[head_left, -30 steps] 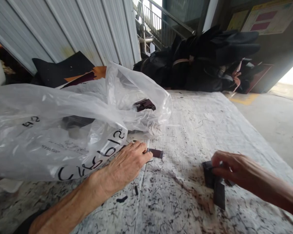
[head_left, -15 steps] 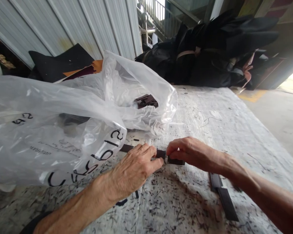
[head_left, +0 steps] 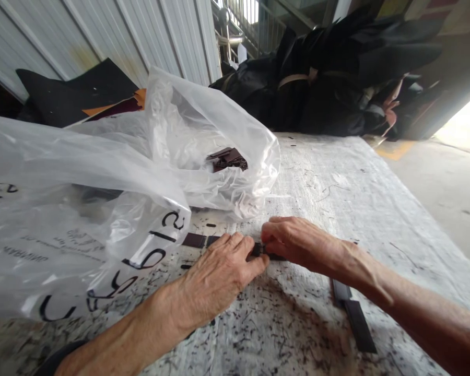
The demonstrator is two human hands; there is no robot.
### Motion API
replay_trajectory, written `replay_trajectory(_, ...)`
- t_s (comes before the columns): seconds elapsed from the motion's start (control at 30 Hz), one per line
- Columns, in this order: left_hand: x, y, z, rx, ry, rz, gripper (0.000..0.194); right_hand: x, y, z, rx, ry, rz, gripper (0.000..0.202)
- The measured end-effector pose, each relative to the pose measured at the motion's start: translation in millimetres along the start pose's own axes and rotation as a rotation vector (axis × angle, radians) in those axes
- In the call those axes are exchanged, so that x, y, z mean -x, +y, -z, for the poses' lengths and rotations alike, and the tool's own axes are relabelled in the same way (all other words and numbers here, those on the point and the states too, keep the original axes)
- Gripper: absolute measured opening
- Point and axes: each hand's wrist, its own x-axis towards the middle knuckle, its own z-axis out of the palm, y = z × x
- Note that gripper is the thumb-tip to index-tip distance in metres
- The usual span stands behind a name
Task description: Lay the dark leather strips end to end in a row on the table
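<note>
A row of flat dark brown strips (head_left: pixel 194 239), joined or laid end to end, runs from beside the plastic bag to under both hands. My left hand (head_left: pixel 229 269) bends over this row, its fingers and thumb closed on a strip. Close to its right, my right hand (head_left: pixel 292 237) pinches the end of another dark strip (head_left: pixel 277 257), mostly hidden by the fingers. The two strips meet, or nearly meet, between my fingertips. Below my right forearm lie more dark strips (head_left: pixel 360 326) end to end.
Clear plastic bags (head_left: pixel 258 133) with black handwriting cover the left side; small dark brown pieces (head_left: pixel 231 159) lie in one mouth. Dark scraps litter the whitish tabletop (head_left: pixel 317 172). Tied black sheets (head_left: pixel 329 94) are heaped behind, and dark sheet material (head_left: pixel 78 91) rests by the ribbed wall.
My right hand has moved slightly left, bringing its strip up to the row at my left hand. The view has shifted a little, and more of the row shows beside the bag.
</note>
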Motion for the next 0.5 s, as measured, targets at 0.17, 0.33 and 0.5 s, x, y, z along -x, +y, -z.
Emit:
replay_trajectory(0.17, -4, -1, -3.1, 0.041, 0.044, -0.005, 0.040, 45, 24, 20, 0.049, 0.154, -0.099, 0.013)
replay_trajectory(0.33, -10, 2, 1.0, 0.004, 0.008, 0.000, 0.034, 112, 50, -2, 0.104, 0.070, -0.207, 0.024)
replay_trajectory(0.5, -13, 9, 8.5, -0.060, -0.053, 0.018, 0.032, 130, 58, -25, 0.117, 0.103, -0.225, 0.013)
